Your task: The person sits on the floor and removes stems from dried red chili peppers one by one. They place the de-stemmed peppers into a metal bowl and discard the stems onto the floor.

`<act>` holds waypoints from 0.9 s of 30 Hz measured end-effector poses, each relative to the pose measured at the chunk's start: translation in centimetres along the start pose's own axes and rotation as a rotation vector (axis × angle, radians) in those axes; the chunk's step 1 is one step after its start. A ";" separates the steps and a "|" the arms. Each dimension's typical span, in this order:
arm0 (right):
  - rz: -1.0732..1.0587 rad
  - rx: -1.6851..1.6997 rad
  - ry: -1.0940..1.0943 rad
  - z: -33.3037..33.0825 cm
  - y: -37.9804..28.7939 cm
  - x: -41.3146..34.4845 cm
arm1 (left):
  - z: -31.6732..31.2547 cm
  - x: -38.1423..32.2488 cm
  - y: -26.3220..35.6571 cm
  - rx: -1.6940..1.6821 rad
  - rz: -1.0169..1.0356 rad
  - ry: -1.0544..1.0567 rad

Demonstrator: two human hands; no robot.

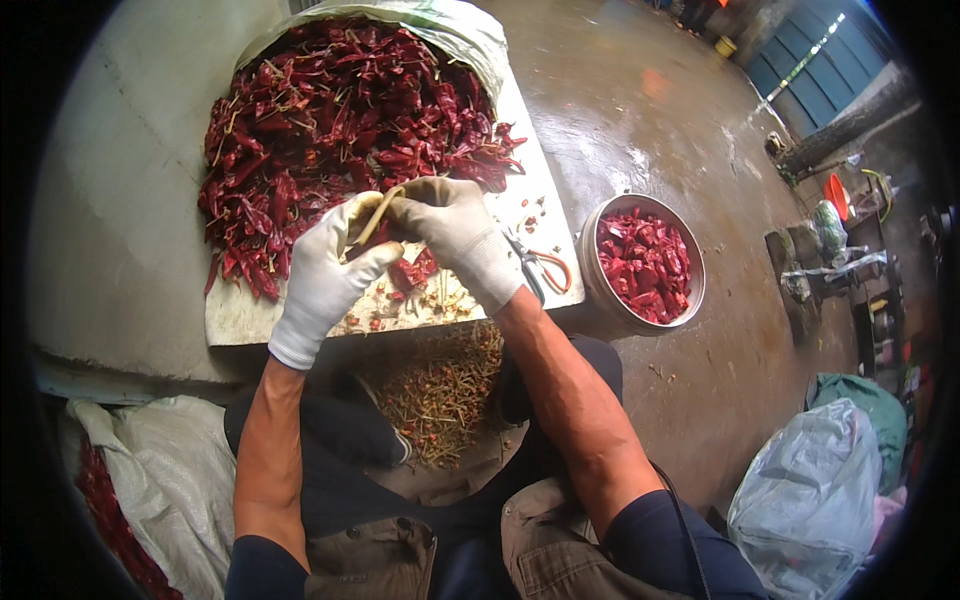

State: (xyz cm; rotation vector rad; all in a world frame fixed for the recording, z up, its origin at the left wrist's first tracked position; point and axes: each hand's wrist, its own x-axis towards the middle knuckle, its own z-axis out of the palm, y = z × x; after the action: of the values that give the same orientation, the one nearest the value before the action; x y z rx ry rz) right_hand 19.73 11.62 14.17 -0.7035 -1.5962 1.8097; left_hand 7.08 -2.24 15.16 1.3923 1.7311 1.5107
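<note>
My left hand (322, 270), in a whitish work glove, is cupped with its thumb and fingers apart; whether it grips anything cannot be seen. Beside it, my gloved right hand (457, 229) pinches the upper end of a pale dried stem (377, 216), which slants down towards my left palm. Both hands are over the near part of a white board (247, 322). Behind them a heap of dried red chili peppers (337, 112) spills from a woven sack (476, 34). Red pepper pieces (412, 271) lie below the hands. Orange-and-dark-handled pliers or cutters (536, 262) rest right of my right hand.
A round bucket (589, 266) of red pepper pieces stands right of the board. Stems and scraps (442, 390) are piled on the floor between my legs. A white woven sack (172, 457) with red peppers is at lower left; plastic bags (806, 480) are at lower right.
</note>
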 end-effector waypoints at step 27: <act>0.009 0.255 -0.091 1.1 -0.4 -2.1 | -2.2 0.0 -1.1 -0.112 -0.061 -0.282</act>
State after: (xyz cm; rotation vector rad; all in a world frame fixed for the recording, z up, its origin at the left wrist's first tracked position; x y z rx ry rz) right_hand 20.31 9.34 14.65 -0.5187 -1.3844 2.0315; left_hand 4.80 -3.15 14.84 1.4060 1.4810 1.2877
